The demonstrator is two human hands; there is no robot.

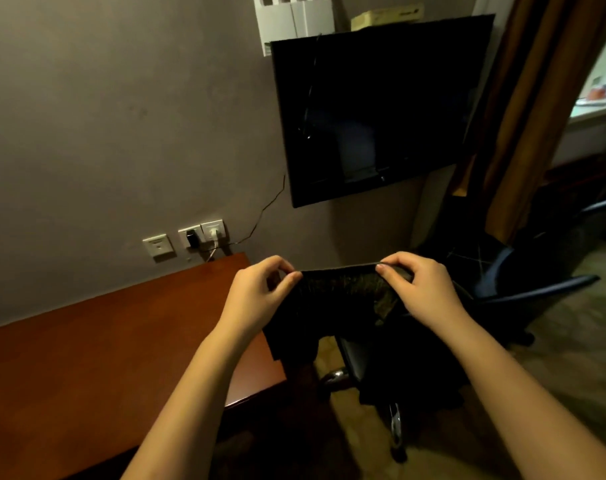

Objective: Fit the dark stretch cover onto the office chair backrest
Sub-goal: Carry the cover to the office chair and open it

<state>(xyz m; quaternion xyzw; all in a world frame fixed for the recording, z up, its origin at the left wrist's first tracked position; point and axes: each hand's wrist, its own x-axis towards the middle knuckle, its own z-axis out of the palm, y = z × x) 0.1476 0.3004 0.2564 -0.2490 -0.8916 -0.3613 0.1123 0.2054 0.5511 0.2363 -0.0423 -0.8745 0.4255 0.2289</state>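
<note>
The dark stretch cover [339,296] hangs between my hands, its top edge pulled taut and level. My left hand [256,292] pinches the left end of that edge. My right hand [419,285] pinches the right end, fingers curled over the fabric. Below and behind the cover stands the dark office chair [398,362]; its seat and chrome base show under the hanging cloth. The cover hides most of the chair's near side, and I cannot tell whether the cloth touches it.
A reddish wooden desk [104,348] fills the lower left, its corner close to the cover. A black wall TV [377,105] hangs above. Wall sockets [187,237] with plugs sit by the desk. A second dark chair [537,282] and a brown curtain [544,98] stand at right.
</note>
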